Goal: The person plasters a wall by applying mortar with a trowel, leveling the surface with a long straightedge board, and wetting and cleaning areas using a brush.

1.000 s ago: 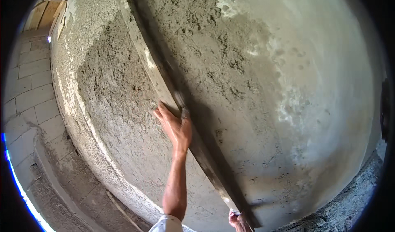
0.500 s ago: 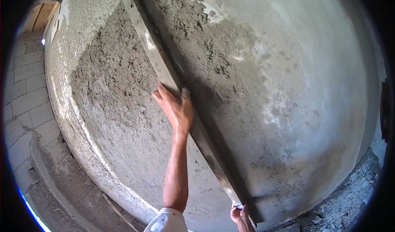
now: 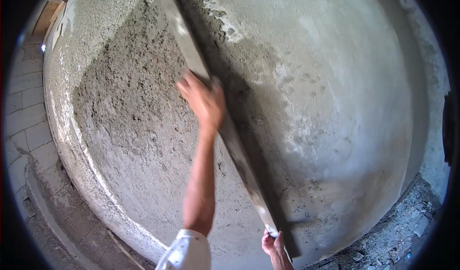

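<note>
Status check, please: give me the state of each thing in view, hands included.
Long board: slanted, upper end toward the left, gripped in both hands.
Left hand: closed around the board's middle stretch, blurred.
Right hand: closed on its lower end.
Plaster patch: rough, pitted, darker.
Plaster at right: smoother, paler.
Rubble: loose, scattered.

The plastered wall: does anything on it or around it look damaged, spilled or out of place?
Loose grey rubble lies scattered along the foot of the wall at lower right, looking like uncleared debris. Left of the long board, the darker plaster is coarse and pitted, which looks uneven beside the smoother right side.
</note>
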A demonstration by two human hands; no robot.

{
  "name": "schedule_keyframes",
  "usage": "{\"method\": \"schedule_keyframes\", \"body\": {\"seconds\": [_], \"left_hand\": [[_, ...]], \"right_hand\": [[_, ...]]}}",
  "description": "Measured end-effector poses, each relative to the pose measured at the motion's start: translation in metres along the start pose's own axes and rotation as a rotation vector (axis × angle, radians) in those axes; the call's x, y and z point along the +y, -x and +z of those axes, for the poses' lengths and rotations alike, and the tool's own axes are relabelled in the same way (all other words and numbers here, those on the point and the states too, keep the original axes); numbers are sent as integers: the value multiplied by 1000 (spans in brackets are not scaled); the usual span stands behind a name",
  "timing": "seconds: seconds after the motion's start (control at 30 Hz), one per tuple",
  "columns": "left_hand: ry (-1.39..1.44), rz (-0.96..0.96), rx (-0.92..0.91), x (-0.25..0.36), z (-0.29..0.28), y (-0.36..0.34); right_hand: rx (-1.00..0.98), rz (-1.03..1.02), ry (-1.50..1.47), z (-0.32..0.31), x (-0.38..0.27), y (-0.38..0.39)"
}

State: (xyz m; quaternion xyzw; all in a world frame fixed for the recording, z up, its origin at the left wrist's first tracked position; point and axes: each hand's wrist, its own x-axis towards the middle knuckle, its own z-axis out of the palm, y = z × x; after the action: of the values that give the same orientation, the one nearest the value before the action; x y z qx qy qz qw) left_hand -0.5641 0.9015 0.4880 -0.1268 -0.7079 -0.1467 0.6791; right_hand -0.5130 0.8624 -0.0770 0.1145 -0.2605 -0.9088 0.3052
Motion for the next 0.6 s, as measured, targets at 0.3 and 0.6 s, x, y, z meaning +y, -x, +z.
{"method": "schedule_keyframes", "body": {"seconds": [0.3, 0.6], "left_hand": [[4, -52, -69, 57, 35, -44], [50, -66, 71, 71, 60, 19]], "right_hand": [[-9, 44, 2, 84, -34, 46], [-79, -2112, 2166, 217, -3, 126]]}}
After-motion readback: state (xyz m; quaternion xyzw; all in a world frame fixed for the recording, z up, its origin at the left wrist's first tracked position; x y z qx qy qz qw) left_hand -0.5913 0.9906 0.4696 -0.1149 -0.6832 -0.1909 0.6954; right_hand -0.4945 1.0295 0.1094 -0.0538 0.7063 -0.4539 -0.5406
